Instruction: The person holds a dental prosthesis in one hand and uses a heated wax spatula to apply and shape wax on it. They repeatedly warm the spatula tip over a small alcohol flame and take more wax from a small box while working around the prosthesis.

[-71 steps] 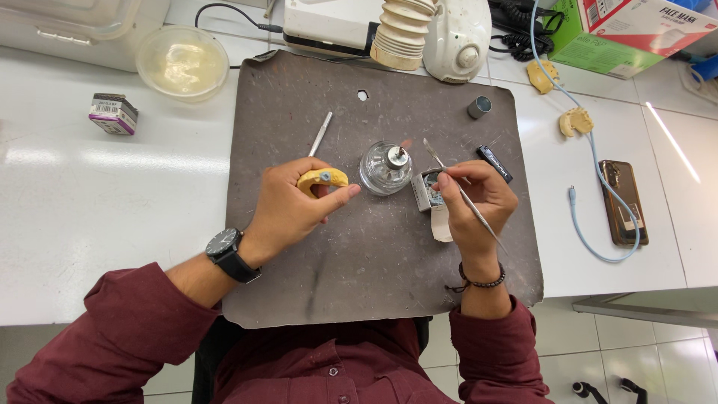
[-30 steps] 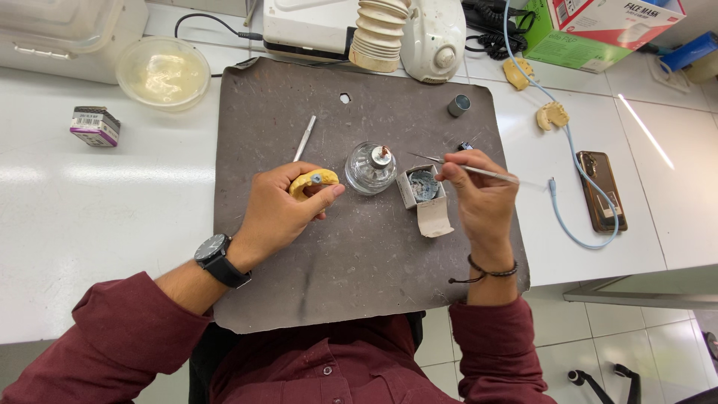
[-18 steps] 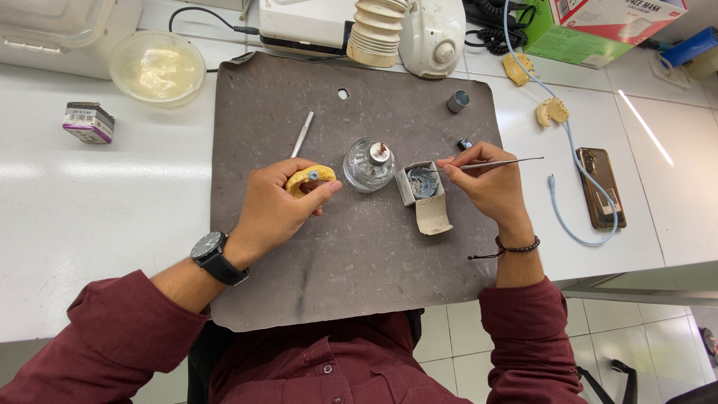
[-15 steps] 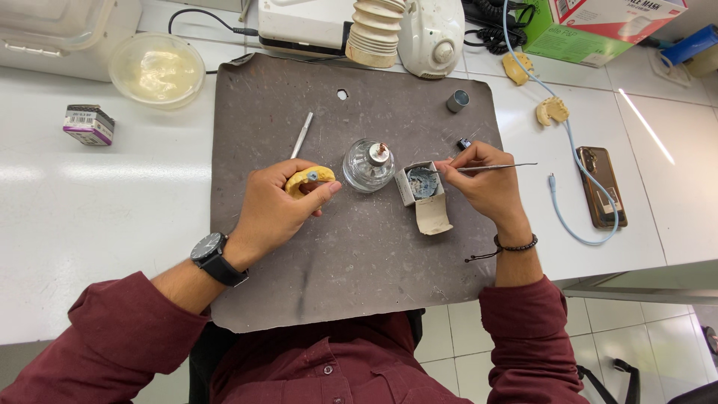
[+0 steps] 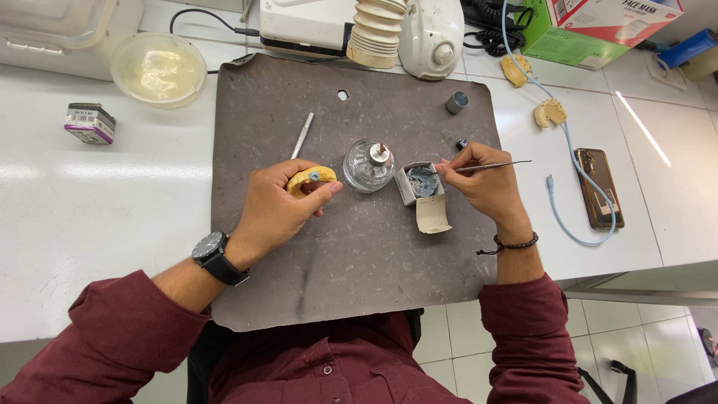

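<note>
Here the left hand grips a yellow cast, while the right hand pinches a thin tool over a small open box beside a glass burner.

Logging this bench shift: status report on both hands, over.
Left hand grips yellow dental cast. Right hand holds thin metal instrument, tip at small open box. Glass burner stands between, nothing blocking.
</note>
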{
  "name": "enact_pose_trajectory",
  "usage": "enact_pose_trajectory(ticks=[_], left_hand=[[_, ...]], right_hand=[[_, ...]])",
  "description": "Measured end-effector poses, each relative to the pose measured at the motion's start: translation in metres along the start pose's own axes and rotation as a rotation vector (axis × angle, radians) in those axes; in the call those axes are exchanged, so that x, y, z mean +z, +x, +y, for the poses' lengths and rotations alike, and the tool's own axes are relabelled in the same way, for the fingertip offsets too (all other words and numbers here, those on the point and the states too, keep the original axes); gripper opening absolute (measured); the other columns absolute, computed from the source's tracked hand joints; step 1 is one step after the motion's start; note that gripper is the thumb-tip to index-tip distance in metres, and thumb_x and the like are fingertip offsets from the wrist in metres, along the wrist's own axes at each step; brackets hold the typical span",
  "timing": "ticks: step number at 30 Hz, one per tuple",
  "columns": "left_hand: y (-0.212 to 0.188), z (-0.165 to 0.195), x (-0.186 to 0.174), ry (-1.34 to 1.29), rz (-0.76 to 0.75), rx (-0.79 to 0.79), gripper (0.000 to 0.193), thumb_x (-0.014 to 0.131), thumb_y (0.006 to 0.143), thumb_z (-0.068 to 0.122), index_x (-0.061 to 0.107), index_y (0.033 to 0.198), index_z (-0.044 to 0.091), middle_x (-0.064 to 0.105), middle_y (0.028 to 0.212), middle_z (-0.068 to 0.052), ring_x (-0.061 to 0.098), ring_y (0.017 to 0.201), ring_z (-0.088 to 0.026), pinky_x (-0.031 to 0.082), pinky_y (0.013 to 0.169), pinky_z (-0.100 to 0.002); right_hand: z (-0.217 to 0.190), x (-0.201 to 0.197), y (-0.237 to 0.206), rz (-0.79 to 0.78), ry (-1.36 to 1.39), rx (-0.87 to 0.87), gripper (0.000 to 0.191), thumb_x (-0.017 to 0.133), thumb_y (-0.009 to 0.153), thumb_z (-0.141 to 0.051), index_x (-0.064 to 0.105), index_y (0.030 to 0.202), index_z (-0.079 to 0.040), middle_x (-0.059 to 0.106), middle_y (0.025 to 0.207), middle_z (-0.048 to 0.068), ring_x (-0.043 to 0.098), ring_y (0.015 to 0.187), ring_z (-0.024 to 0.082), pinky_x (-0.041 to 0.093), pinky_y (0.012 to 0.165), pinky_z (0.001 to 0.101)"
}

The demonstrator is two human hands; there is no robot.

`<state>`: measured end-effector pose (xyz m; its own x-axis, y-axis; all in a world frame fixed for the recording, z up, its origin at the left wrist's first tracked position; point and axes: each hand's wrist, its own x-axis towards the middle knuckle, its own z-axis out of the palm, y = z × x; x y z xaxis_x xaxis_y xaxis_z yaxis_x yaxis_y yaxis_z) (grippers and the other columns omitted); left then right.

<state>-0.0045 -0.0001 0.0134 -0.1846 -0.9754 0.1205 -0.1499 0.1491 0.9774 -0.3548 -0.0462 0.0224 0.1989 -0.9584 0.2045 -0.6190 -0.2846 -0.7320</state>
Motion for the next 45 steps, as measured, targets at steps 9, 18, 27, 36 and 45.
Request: enact_pose_trajectory(ticks=[9, 18, 27, 36, 45], left_hand=[[-0.001, 0.002, 0.001, -0.003, 0.01, -0.008, 0.026, 0.08, 0.088, 0.024, 0.077, 0.102, 0.002, 0.075, 0.076, -0.003, 0.071, 0.06, -0.007, 0.055, 0.052, -0.02], [-0.001, 0.001, 0.0, -0.019, 0.008, -0.029, 0.026, 0.08, 0.087, 0.024, 0.077, 0.102, 0.003, 0.076, 0.076, -0.002, 0.071, 0.061, -0.006, 0.055, 0.053, -0.02], [0.0, 0.002, 0.0, -0.01, 0.004, -0.018, 0.028, 0.08, 0.087, 0.025, 0.077, 0.103, 0.002, 0.076, 0.076, -0.003, 0.071, 0.06, -0.007, 0.056, 0.052, -0.02], [0.0, 0.0, 0.002, -0.017, 0.002, -0.012, 0.029, 0.079, 0.088, 0.026, 0.077, 0.104, 0.002, 0.077, 0.077, -0.004, 0.072, 0.061, -0.007, 0.057, 0.053, -0.02], [-0.002, 0.003, 0.002, -0.04, -0.025, -0.014, 0.027, 0.079, 0.088, 0.025, 0.077, 0.103, 0.003, 0.076, 0.076, -0.003, 0.073, 0.061, -0.007, 0.058, 0.053, -0.02]], right_hand=[[0.0, -0.001, -0.001, -0.005, 0.014, -0.005, 0.025, 0.083, 0.09, -0.012, 0.062, 0.079, -0.004, 0.072, 0.08, 0.003, 0.072, 0.078, 0.006, 0.059, 0.065, 0.019], [-0.057, 0.012, -0.036, 0.346, 0.428, -0.027, 0.006, 0.072, 0.099, 0.001, 0.066, 0.101, 0.002, 0.075, 0.091, 0.012, 0.076, 0.085, 0.018, 0.066, 0.081, 0.0282], [-0.065, 0.087, -0.031, 0.43, 0.402, -0.16, 0.008, 0.072, 0.099, 0.002, 0.065, 0.103, 0.004, 0.075, 0.094, 0.015, 0.078, 0.089, 0.021, 0.066, 0.083, 0.0298], [-0.055, 0.09, -0.031, 0.448, 0.413, -0.119, 0.009, 0.072, 0.098, 0.001, 0.064, 0.102, 0.003, 0.076, 0.094, 0.015, 0.078, 0.089, 0.021, 0.066, 0.083, 0.0297], [-0.047, 0.086, -0.033, 0.441, 0.46, -0.172, 0.008, 0.072, 0.099, 0.002, 0.064, 0.103, 0.003, 0.075, 0.094, 0.015, 0.077, 0.089, 0.02, 0.065, 0.083, 0.0292]])
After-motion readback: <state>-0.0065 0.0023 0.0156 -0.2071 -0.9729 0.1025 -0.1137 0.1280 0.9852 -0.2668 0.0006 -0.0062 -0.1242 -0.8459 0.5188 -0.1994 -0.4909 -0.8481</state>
